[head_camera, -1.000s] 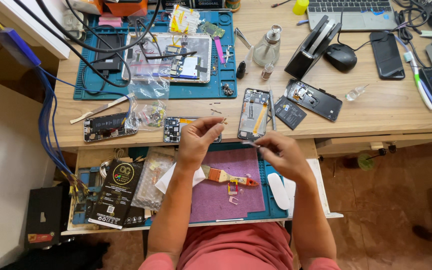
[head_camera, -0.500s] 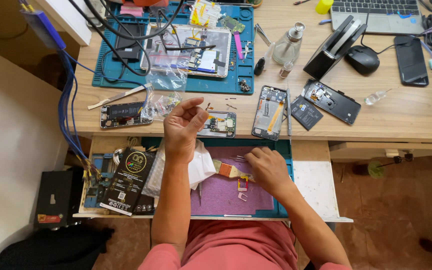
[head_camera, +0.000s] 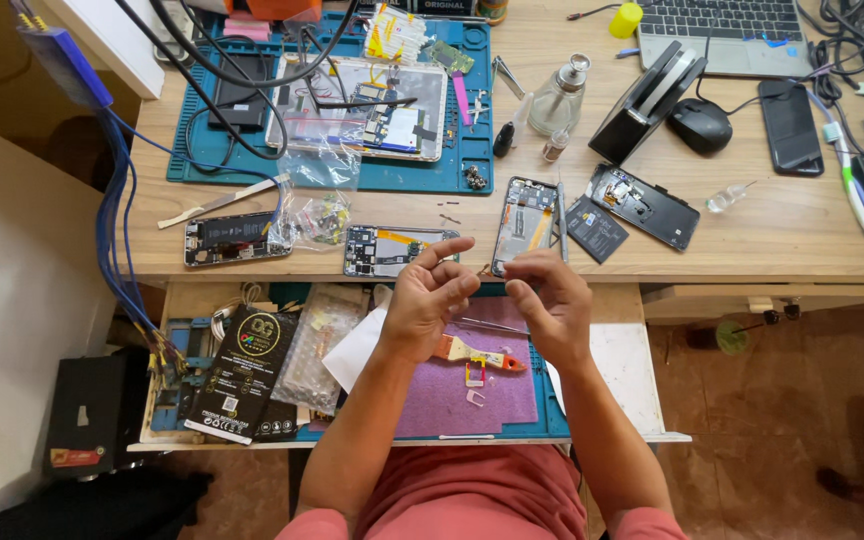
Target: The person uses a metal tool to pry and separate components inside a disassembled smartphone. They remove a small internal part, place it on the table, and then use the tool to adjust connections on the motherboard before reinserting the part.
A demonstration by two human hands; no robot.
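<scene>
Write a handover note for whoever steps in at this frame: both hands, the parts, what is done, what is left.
Left hand: raised above the pull-out tray, fingers loosely open; I cannot tell if it holds anything.
Right hand: beside it, fingertips pinched; anything held is too small to see.
Opened black smartphone with exposed insides: flat on the wooden desk, just beyond the hands.
Small wooden-handled brush: on the purple mat under the hands.
Done: phone's insides exposed.
Left: phone still open.

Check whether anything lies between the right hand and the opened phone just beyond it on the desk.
Nothing visible does. The right hand hovers at the desk edge, and the opened phone with exposed internals lies directly beyond it; thin metal tweezers rest along its right side, not in between.
</scene>
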